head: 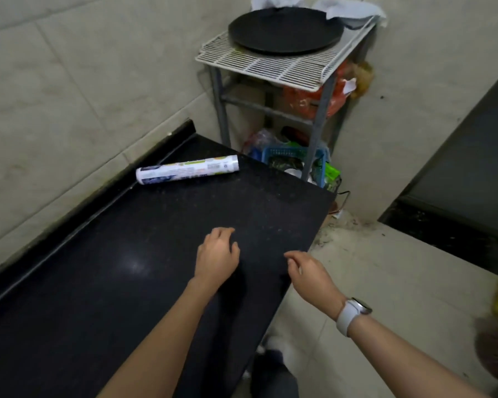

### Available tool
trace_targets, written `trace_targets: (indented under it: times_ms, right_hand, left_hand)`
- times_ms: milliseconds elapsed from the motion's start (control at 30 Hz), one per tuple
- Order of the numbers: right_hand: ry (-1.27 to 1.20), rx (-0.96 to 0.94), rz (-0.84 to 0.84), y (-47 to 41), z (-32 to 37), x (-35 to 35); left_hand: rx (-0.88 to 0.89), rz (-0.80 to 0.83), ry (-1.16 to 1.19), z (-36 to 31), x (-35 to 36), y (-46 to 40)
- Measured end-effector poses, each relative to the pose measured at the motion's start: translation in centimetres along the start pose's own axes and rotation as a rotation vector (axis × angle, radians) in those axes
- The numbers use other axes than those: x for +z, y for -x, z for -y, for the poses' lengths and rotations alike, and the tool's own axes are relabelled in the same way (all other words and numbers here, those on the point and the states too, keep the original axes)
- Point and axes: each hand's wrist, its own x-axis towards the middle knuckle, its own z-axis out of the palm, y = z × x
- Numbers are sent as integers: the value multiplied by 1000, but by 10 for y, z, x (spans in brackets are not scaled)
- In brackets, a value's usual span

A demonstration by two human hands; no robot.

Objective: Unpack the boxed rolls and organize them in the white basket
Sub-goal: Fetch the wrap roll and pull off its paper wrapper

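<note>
I see both hands, left hand (217,258) and right hand (309,272), relaxed and empty above the tabletop (127,254), roll (187,169) lying at 12 o'clock.

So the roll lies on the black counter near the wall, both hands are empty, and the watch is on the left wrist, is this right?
Not quite. The head view shows the watch on the right wrist, not the left. The rest holds: the roll lies on the black counter near the wall, and the left hand and right hand both hold nothing.
</note>
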Motion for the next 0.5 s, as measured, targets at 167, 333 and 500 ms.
trace_targets:
  times_ms: [167, 333, 500]
  right_hand:
    - [143, -112, 60, -107, -6, -17]
    - [537, -183, 336, -215, -24, -16]
    - [682, -245, 415, -260, -54, -7]
  left_hand:
    - [-66, -23, -95, -2, -7, -129]
    - [-170, -22, -250, 19, 2, -227]
    - [-247, 79, -437, 45, 1, -277]
